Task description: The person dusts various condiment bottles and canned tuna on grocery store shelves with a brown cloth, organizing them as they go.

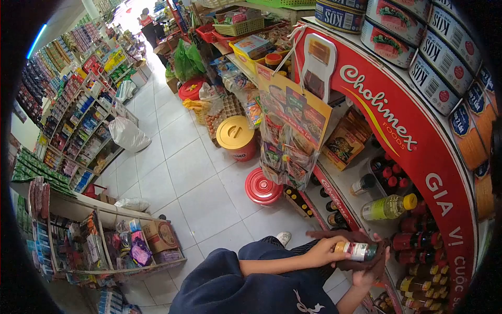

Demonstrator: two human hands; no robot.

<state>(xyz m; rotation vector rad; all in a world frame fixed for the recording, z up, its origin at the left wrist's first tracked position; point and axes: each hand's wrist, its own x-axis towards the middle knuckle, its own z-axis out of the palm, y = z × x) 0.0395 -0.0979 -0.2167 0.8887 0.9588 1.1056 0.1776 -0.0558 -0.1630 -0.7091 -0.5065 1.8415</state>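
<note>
My left hand (328, 253) is closed round a small jar (356, 251) with a white label and a dark cap, lying nearly sideways in front of my body. A dark brown cloth (342, 235) is bunched behind and below the jar. My right hand (364, 277) grips the cloth near the capped end, its fingers partly hidden by the folds. Just beyond my hands is the red Cholimex shelf. On it are a similar dark-capped jar (362, 184) and a bottle of pale yellow-green liquid with a yellow cap (389, 208).
Dark sauce bottles (418, 240) fill the shelf at right, below stacked cans (434, 70). Hanging packets (286, 152) jut toward the aisle. A red lidded bucket (263, 187) and a gold-lidded one (236, 133) stand on the tiled floor (196, 162). Another person (150, 29) is far back.
</note>
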